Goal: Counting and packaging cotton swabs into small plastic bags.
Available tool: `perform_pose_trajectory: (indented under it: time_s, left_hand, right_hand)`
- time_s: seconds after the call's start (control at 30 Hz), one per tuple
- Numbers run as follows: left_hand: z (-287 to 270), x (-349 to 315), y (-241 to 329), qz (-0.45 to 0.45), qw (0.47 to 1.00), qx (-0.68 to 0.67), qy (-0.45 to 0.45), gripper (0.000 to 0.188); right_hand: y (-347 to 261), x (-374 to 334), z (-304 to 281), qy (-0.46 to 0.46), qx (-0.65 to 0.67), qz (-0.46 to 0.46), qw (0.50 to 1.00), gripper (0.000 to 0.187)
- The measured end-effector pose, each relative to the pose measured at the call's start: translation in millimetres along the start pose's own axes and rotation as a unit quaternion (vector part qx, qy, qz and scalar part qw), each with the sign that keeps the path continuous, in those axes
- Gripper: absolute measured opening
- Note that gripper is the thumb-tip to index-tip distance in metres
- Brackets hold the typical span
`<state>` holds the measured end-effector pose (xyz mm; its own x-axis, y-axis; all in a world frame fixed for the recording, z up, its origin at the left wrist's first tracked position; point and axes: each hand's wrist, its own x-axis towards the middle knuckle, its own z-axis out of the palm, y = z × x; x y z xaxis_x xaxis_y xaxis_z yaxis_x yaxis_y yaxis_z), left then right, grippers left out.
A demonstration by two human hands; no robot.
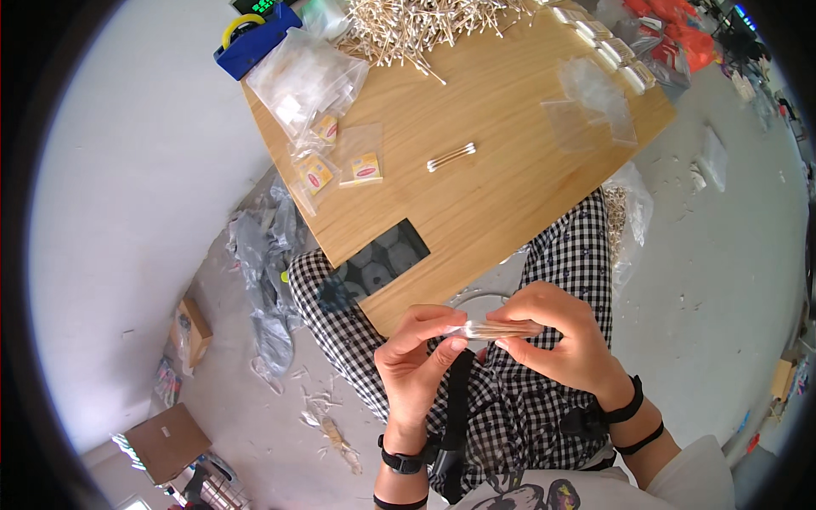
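- Above the checked trousers [569, 246], just off the near edge of the desk [399, 127], a bundle of cotton swabs [501, 330] is held roughly level between the left hand [418, 351] and the right hand [561, 336].
- At its left end, where white tips show, the bundle is pinched by the left thumb and fingers; whether a clear film is wrapped there cannot be told.
- At its right end, it is gripped narrowly by the right thumb and fingers; with both ends supported, the sticks are probably held in line.
- Around the desk's middle, a few loose swabs [450, 157] are laid side by side, apart from the far heap of swabs [425, 34], perhaps so the two are not mixed.
- On the far left, clear bags [302, 81] are piled beside a blue tape dispenser [259, 47]; bagged yellow cards [365, 167] are spread nearer, seemingly within left-hand reach.
- Along the far right edge, small packs [615, 51] are lined up, probably to save room; flat clear sleeves [599, 98] are placed near them.
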<state>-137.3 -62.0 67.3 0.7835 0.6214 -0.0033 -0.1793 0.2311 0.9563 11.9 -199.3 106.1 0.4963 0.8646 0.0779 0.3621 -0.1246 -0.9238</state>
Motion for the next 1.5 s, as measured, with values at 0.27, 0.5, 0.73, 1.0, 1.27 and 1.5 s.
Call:
perform_pose_trajectory:
  time_s: [0.27, 0.5, 0.73, 1.0, 1.27, 1.5]
  left_hand:
    - [1.2, 6.6, -4.3, -0.02, 0.999, -0.002, 0.044, 0.018]
    - [-9.3, 1.8, -6.8, 0.178, 0.956, 0.227, 0.045, 0.017]
    - [-9.5, -2.9, 6.5, 0.244, 0.92, 0.304, 0.03, 0.028]
    - [-11.1, -5.6, 5.0, 0.194, 0.931, 0.31, 0.002, 0.029]
    - [-4.6, -9.2, 6.7, 0.153, 0.935, 0.319, -0.001, 0.029]
    - [-1.2, -9.9, 4.6, 0.112, 0.952, 0.284, -0.015, 0.03]
  right_hand:
    - [6.3, 8.5, -4.2, -0.022, 0.032, 0.029, 0.999, 0.027]
    - [7.9, 17.7, 0.0, -0.01, -0.056, -0.063, 0.996, 0.038]
    - [-0.3, 22.6, 9.7, 0.008, -0.088, -0.187, 0.978, 0.038]
    - [-11.4, 26.6, 9.5, -0.028, -0.138, -0.165, 0.976, 0.037]
    - [-17.7, 23.4, 8.0, -0.04, -0.181, -0.142, 0.972, 0.037]
    - [-11.2, 19.5, 8.5, -0.064, -0.184, -0.131, 0.972, 0.042]
